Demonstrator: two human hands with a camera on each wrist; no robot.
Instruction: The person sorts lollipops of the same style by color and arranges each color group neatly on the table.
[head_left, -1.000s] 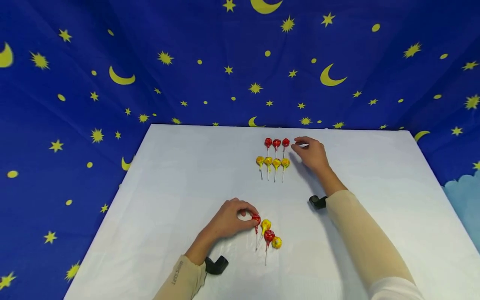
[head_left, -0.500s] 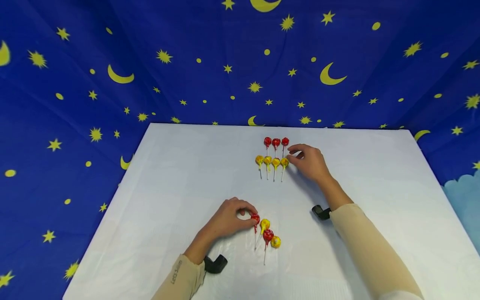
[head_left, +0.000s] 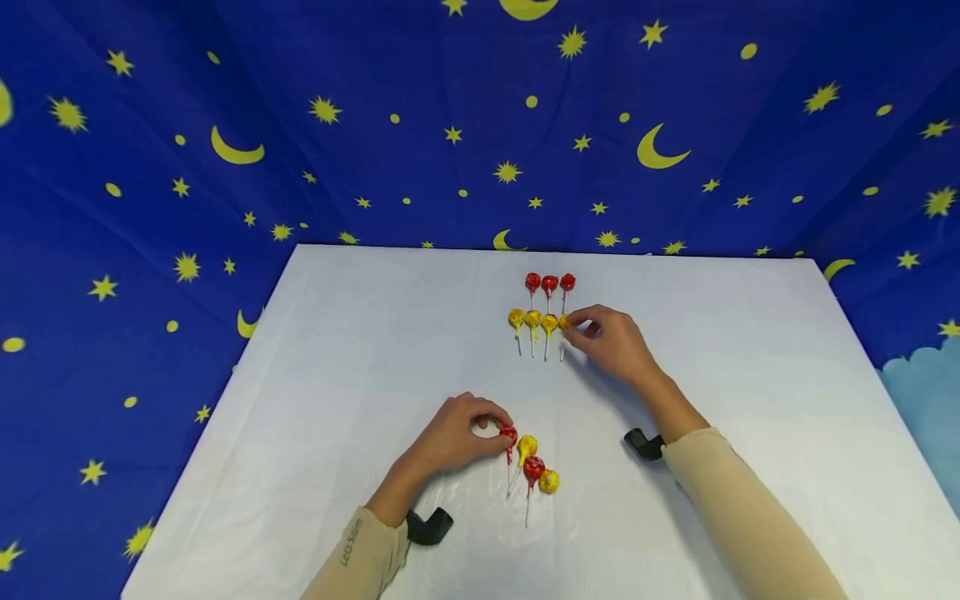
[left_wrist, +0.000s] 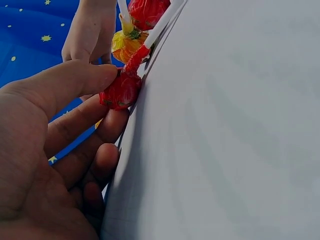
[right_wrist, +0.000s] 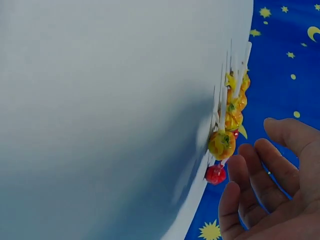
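Closest to me in the head view, the left sleeve point(head_left: 356, 546), with dark lettering, and the right sleeve point(head_left: 742, 508) are reaching in from the near side over the white table point(head_left: 360, 350). A black mount point(head_left: 430, 527) is sitting at the left wrist, and a second mount point(head_left: 643, 444) is sitting at the right.

In the near middle I am watching a small group of pops. The front yellow pop point(head_left: 549, 482) is lying at its right side, just beside the front red pop point(head_left: 534, 468), whose stick is pointing toward me. The back yellow pop point(head_left: 527, 447) is lying just beyond them, its stick slanting near and left.

At the group's left edge, my left hand point(head_left: 459, 433) is pinching the held red pop point(head_left: 508, 436) by its head, thumb against the wrapper and fingers opposite; its stick is pointing near.

Farther off and to the right, my right hand point(head_left: 617, 346) is gripping nothing; its fingers are curving loosely, the thumb standing apart in the wrist view. The fingertips are partly covering the end yellow pop point(head_left: 566, 322); I am not managing to tell whether they are touching it. That pop is finishing, on the right, a row of four yellow pops point(head_left: 532, 320), sticks pointing near.

Just beyond, three red pops point(head_left: 550, 284) are forming another row. Behind the table, a blue cloth point(head_left: 420, 83) is showing yellow moons and stars.
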